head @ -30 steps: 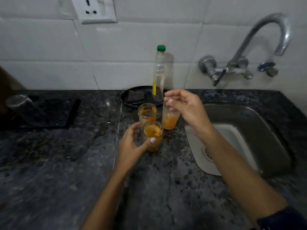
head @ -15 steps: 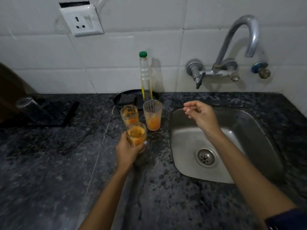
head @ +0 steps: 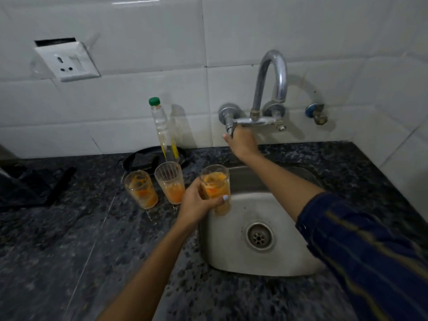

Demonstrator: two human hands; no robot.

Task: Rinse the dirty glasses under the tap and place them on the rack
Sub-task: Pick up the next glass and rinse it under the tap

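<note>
My left hand (head: 196, 205) grips a glass smeared with orange residue (head: 215, 186) and holds it over the left edge of the steel sink (head: 284, 258). Two more dirty glasses, one at the left (head: 140, 189) and one beside it (head: 170, 183), stand on the dark granite counter just left of the sink. My right hand (head: 242, 141) reaches up to the wall tap (head: 269, 89) and wraps around its left lever handle. No water runs from the spout. A dark rack (head: 34, 185) lies at the far left of the counter.
A clear bottle with a green cap (head: 163, 130) stands against the tiled wall behind the glasses, next to a black round tray (head: 141, 158) holding a dark sponge. A wall socket (head: 68, 60) sits upper left. A small blue valve (head: 316, 112) is right of the tap.
My left hand lifted the front glass off the counter and carried it right, over the sink. My right hand rose from above the sink to the tap's handle.
</note>
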